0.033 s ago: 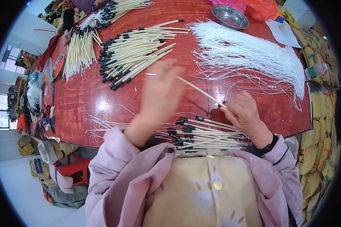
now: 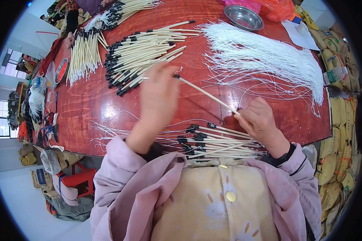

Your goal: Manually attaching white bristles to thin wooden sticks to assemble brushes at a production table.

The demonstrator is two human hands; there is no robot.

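Observation:
In my right hand [image 2: 258, 120], closed at the near end, is a thin cream-coloured stick [image 2: 209, 95]. It slants up to the left and ends in a small black cap. My left hand [image 2: 161, 94] is smeared by motion just left of that cap, so its fingers cannot be read. A short shiny sliver [image 2: 145, 78] shows at its left edge; whether it is held I cannot make out. Close to my body lies a bundle of similar black-capped sticks [image 2: 225, 140], with white strings [image 2: 104, 130] trailing leftward.
On the red table [image 2: 84, 116], a pile of black-capped sticks [image 2: 145, 52] lies beyond my left hand. White cords [image 2: 265, 56] spread at the right, below a metal bowl [image 2: 244, 18]. A plastic bottle [image 2: 336, 75] lies at the right edge. Another person's hand [image 2: 70, 39] is far left.
My left hand has moved left, away from the stick, uncovering its black cap. The right hand and the stick have stayed in place.

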